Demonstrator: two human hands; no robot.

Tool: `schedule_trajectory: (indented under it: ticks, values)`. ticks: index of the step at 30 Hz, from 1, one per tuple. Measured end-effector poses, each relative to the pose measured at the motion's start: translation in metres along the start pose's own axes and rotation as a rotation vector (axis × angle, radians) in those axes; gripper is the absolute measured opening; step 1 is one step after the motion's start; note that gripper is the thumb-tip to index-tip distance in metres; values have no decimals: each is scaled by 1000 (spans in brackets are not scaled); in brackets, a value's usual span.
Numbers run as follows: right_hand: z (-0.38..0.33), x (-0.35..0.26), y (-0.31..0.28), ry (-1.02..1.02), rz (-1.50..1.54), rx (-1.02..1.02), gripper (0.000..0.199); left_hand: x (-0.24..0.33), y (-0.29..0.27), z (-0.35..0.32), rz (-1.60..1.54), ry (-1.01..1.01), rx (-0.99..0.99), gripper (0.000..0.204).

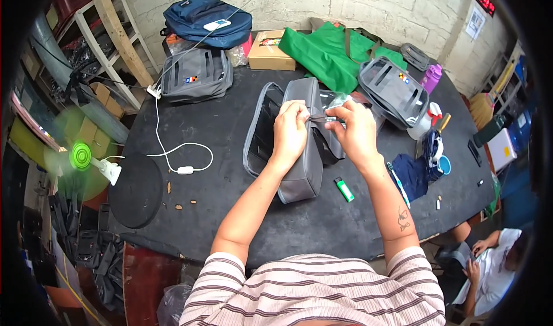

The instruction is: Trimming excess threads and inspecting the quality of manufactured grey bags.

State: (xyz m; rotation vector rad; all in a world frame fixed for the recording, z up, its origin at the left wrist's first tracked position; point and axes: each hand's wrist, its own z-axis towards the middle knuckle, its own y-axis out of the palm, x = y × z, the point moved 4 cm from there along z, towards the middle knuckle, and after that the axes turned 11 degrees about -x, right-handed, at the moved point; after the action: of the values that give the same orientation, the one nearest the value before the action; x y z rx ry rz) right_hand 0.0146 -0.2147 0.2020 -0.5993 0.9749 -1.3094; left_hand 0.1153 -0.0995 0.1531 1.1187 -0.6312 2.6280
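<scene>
An open grey bag (296, 170) stands on the black table (230, 222) in front of me, its dark inside facing left. My left hand (289, 131) pinches the bag's top edge near a black strap or zipper pull. My right hand (355, 131) grips the same strap from the other side, over a clear plastic wrapper (333, 100). Both hands meet above the bag's middle.
A green lighter (344, 189) lies right of the bag. Two more grey bags (196, 75) (394, 91), a blue backpack (206, 18), a cardboard box (269, 50) and green cloth (325, 52) sit at the back. A white cable (173, 150) and spinning green fan (80, 155) lie left. A seated person (489, 262) is lower right.
</scene>
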Motion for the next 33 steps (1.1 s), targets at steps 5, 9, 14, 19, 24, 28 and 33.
schedule_trajectory:
  ticks: [5,9,14,19,24,28,33]
  values:
    - [2,6,7,25,52,-19,25,-1,1,-2,-42,-40,27,3]
    - [3,12,11,11,134,4,24,1,1,-3,-109,-84,39,4]
    - [1,11,13,11,128,13,22,0,2,-5,-130,-96,56,5]
    - [9,5,-1,42,97,-20,22,-5,2,-5,-249,-105,135,11]
    - [22,-10,-12,-11,-157,-73,22,1,5,-8,-334,-94,214,17]
    - [30,-22,-16,-70,-264,-82,18,4,9,-8,-298,-72,217,16]
    - [37,-26,-13,-103,-383,-104,13,7,11,-8,-230,-41,227,15]
